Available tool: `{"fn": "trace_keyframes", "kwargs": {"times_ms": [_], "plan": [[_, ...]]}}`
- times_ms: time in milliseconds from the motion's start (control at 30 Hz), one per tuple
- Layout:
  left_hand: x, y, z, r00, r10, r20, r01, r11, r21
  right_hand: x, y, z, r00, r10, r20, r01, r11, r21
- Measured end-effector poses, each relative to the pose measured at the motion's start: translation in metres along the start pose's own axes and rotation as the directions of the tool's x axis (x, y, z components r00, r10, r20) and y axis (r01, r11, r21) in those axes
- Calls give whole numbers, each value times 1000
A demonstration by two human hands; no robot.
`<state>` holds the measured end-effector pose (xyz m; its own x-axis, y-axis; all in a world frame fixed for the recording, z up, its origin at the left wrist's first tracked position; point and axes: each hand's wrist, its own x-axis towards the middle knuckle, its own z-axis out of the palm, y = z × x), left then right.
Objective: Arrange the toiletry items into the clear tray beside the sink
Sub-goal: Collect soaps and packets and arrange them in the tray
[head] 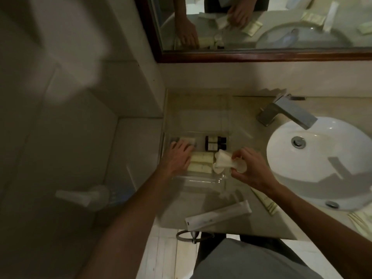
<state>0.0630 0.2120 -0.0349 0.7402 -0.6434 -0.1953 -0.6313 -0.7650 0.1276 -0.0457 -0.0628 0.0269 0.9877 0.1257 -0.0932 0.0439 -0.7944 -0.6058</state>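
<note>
1 clear tray (pixel 198 181), 2 cream boxes (pixel 201 158), 2 dark bottles (pixel 215 142), 1 long sachet (pixel 218 215).

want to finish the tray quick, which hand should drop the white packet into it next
Right. The right hand already pinches the white packet just over the clear tray. The left hand rests flat on items at the tray's left side.

White oval sink (pixel 314 158), drain at centre. Steel faucet (pixel 285 112) behind it, spout over the bowl. Dark-framed mirror (pixel 261 55) above the counter (pixel 247 109). Metal ring (pixel 193 236) hangs below counter edge.
</note>
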Motion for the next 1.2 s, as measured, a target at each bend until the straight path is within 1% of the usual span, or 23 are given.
{"fn": "trace_keyframes", "kwargs": {"times_ms": [100,133,167,233,267,333,367,433,500,567,667,733,767,800,833,900,933,967,1000,1067,1133,1200], "plan": [[-21,-3,8,998,-27,-49,26,1000,-11,14,-3,5,1000,-5,21,4,1000,16],[-27,-2,9,994,-72,-77,70,997,-35,21,-6,9,1000,-10,27,10,1000,16],[-31,0,10,980,-162,-112,153,985,-83,31,-11,14,999,-20,31,19,1000,14],[-39,7,10,909,-388,-152,364,917,-165,54,-24,26,997,-62,39,62,998,-8],[-44,10,11,870,-468,-155,443,880,-172,67,-31,32,995,-90,48,92,995,-26],[-54,14,16,822,-546,-163,517,835,-188,93,-41,45,989,-127,74,133,987,-85],[-59,15,17,809,-565,-162,533,821,-206,104,-43,50,989,-120,86,130,984,-121],[-63,15,16,795,-583,-169,542,807,-233,116,-44,55,995,-66,76,78,984,-161],[-58,14,15,803,-558,-207,514,826,-233,113,-41,56,999,-16,32,22,983,-181],[-46,13,12,831,-499,-245,450,863,-230,100,-36,55,1000,-13,1,13,981,-193],[-18,10,9,901,-340,-269,283,931,-230,75,-23,54,1000,-1,-27,-4,981,-193],[-2,9,7,950,-189,-248,145,972,-186,58,-12,49,998,14,-62,-25,984,-174],[5,7,6,965,-136,-225,104,983,-151,50,-8,45,997,18,-74,-29,987,-155],[11,5,4,972,-128,-196,102,985,-136,41,-4,41,997,13,-81,-25,990,-141],[14,4,4,971,-157,-178,131,980,-147,32,0,35,996,1,-88,-13,991,-132],[13,6,4,951,-243,-193,200,955,-219,10,10,22,993,-22,-117,7,992,-124],[9,11,5,941,-264,-212,210,947,-243,-1,16,15,990,-9,-144,-8,994,-113],[4,19,6,938,-245,-244,186,952,-243,-15,25,8,984,36,-174,-53,994,-91],[-1,33,7,942,-193,-273,130,964,-231,-29,35,1,973,113,-200,-127,990,-59],[-7,68,9,962,-55,-269,-10,972,-234,-62,58,-13,936,284,-206,-294,956,-20],[-5,107,12,970,39,-241,-105,958,-265,-97,83,-21,900,406,-155,-420,905,-67],[2,145,17,973,102,-209,-161,944,-288,-128,99,-21,870,490,-50,-492,861,-131]]}}
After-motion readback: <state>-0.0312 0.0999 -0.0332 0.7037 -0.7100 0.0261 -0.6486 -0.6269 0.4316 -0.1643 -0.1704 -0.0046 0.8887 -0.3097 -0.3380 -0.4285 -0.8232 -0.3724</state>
